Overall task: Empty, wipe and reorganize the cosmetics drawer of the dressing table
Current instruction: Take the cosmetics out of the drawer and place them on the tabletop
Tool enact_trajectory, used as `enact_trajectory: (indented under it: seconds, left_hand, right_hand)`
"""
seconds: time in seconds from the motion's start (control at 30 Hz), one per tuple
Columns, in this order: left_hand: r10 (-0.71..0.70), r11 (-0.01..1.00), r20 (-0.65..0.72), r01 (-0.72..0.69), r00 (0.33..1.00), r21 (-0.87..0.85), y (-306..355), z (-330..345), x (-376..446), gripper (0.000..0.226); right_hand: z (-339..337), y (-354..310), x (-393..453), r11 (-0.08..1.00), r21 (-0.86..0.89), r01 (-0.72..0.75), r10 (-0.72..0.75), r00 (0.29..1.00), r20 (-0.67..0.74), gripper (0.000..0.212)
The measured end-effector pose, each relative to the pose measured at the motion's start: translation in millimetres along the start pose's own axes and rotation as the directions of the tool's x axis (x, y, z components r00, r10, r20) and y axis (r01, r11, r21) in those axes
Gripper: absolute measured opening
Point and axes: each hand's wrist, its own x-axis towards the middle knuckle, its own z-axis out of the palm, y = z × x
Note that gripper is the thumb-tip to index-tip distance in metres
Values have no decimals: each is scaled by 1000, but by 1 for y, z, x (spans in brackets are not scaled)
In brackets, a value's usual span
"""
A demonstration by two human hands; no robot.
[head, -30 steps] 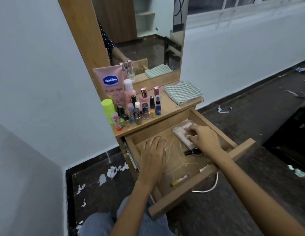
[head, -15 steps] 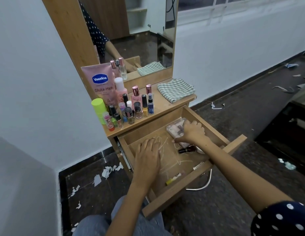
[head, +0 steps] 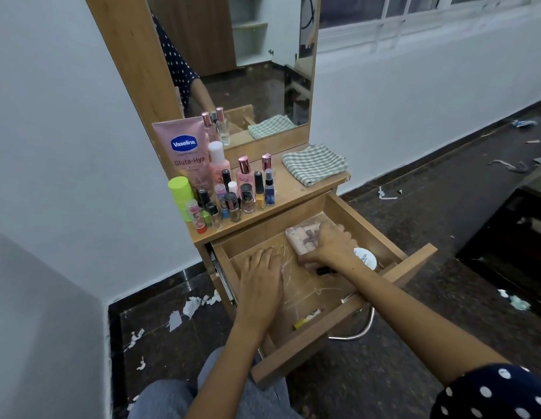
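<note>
The cosmetics drawer (head: 411, 264) of the dressing table is seen pulled fully out below the worktop (head: 296, 192), its wooden floor marked with pale scratches. The left hand (head: 261, 278) is laid flat, palm down, on the drawer floor near the left wall, with the fingers straight and together and nothing held. The right hand (head: 331, 244) is placed further back and to the right, its fingers curled over the edge of a clear flat case of pinkish cosmetics (head: 302, 237), which is gripped while it lies on the drawer floor near the back. Just right of that hand a round white lidded jar (head: 366, 257) is seen in the drawer, and a small dark bottle (head: 323, 270) lies just in front of the wrist. Near the drawer's front board a yellow-tipped stick (head: 307, 319) is left lying on its side. On the worktop a crowd of upright items is gathered at the left: a large pink Vaseline tube (head: 183, 149), a lime-green capped container (head: 181, 195), and several nail polish bottles (head: 248, 198) and small spray bottles. A folded green checked cloth (head: 313, 164) is laid at the worktop's right end, below the mirror (head: 263, 62). Scraps of white paper (head: 184, 309) are scattered on the dark floor.
</note>
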Motion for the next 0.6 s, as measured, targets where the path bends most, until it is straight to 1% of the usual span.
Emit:
enact_trajectory:
  seconds: [0.07, 0.13, 0.2, 0.23, 0.3, 0.4, 0.5, 0.6]
  left_hand:
    - [-1, 1000, -6, 1, 1000, 26, 0, 0, 0, 29]
    - [10, 999, -25, -8, 1000, 50, 0, 0, 1, 34]
    - [30, 998, -30, -28, 999, 59, 2, -2, 1, 37]
    - [40, 997, -27, -38, 999, 68, 3, -3, 2, 38]
    - [70, 994, -3, -70, 998, 87, 7, -4, 7, 49]
    - [119, 988, 55, -124, 991, 95, 15, -3, 18, 61]
    - [90, 981, 110, -107, 990, 159, 23, -4, 36, 66]
    - [56, 974, 150, -87, 987, 208, 25, -2, 51, 69]
  right_hand:
    - [-6, 2, -5, 996, 78, 48, -48, 999, 2, 89]
    - [-16, 5, -13, 986, 150, 76, -78, 997, 6, 91]
    - [-30, 7, -22, 980, 176, 93, -85, 995, -50, 98]
    - [-38, 8, -26, 978, 173, 114, -97, 990, -106, 102]
    - [-58, 7, -28, 976, 156, 155, -121, 971, -206, 104]
    - [-86, -5, -9, 975, 106, 194, -154, 940, -305, 104]
    - [-102, -28, 29, 973, 61, 221, -190, 926, -326, 98]
    - [-107, -51, 59, 969, 20, 245, -229, 930, -286, 96]
